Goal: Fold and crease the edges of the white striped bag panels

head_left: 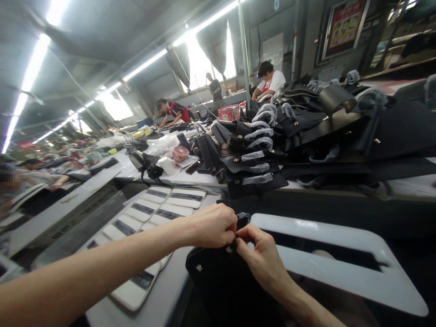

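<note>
No readable text, even on the red poster (348, 28)

At six o'clock, a matt, black, leather-like piece (235, 286) carries a small, shiny, metal-looking fitting (199, 268). At four o'clock lies a slotted white board (347, 276), smooth and glossy like plastic, catching light along its upper edge. The pale panels (173, 213) at eight o'clock look smooth and low in sheen, crossed by dark bands. Toward two o'clock, heaped black bags (340, 97) have a smooth, satin, leather-like skin, bright gold-toned metal clasps (296, 123) and handles wrapped in crinkled clear plastic film (260, 133). At nine o'clock, a pink basket (180, 154) has a rough, openwork surface; dull cloth curtains (216, 50) hang at twelve.
</note>
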A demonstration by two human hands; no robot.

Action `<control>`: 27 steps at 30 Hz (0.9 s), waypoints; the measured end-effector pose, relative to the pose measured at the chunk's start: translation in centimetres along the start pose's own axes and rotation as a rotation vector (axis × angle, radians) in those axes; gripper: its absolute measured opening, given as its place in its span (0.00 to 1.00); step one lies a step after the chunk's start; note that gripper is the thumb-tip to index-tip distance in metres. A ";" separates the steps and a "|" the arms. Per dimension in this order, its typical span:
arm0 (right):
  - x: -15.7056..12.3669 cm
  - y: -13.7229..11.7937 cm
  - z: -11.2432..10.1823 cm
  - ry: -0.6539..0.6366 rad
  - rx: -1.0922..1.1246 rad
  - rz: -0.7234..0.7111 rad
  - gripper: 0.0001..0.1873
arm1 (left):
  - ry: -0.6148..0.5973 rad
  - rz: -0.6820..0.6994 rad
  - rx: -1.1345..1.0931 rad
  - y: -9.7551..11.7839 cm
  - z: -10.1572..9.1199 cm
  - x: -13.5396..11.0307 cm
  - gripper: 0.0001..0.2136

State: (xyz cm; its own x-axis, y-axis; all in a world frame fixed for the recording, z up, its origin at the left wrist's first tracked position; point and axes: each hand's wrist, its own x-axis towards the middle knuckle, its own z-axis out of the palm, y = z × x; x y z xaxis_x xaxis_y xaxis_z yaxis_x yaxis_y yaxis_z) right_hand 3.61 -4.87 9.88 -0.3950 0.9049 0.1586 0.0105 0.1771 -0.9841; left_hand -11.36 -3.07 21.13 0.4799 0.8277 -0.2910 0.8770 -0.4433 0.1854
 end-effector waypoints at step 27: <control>0.2 1.9 -0.8 0.002 -0.116 -0.038 0.15 | 0.592 -0.167 -0.694 -3.7 6.3 -7.3 0.13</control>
State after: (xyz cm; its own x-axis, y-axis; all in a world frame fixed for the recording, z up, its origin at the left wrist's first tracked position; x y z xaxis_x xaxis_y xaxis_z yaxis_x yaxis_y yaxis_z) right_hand 4.24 -4.04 8.07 -0.3954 0.8973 0.1961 0.1017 0.2550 -0.9616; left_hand -17.98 -9.59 16.68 0.0907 0.9878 0.1269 0.6310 -0.1556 0.7600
